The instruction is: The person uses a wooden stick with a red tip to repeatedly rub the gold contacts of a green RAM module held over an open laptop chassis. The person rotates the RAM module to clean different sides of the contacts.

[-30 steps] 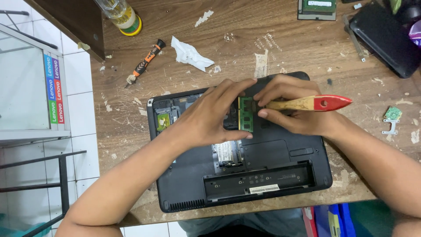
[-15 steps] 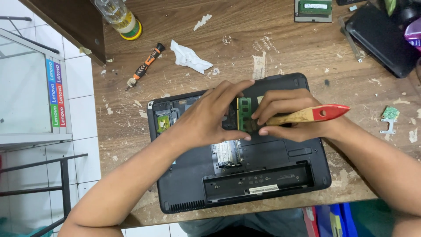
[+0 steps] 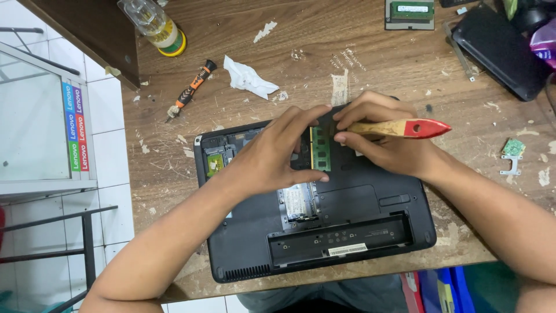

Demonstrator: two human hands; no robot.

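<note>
Both hands over the opened laptop [image 3: 347,232] mid-tabletop: left hand [image 3: 272,156] pinches the green memory module [image 3: 320,149] in its slot, right hand [image 3: 388,145] presses it, gripping a red-tipped brush [image 3: 405,128]

Both arms come in bare from the bottom corners of the shot, no sleeves anywhere up to the frame edge. The left hand [image 3: 272,159] and the right hand [image 3: 385,142] have nothing on them: no gloves, rings, watch or wristband. Nails are short and plain. Just below the near edge of the scuffed brown wooden table [image 3: 174,174], there's a strip of grey-blue fabric, so that's probably trousers or shorts.
</note>
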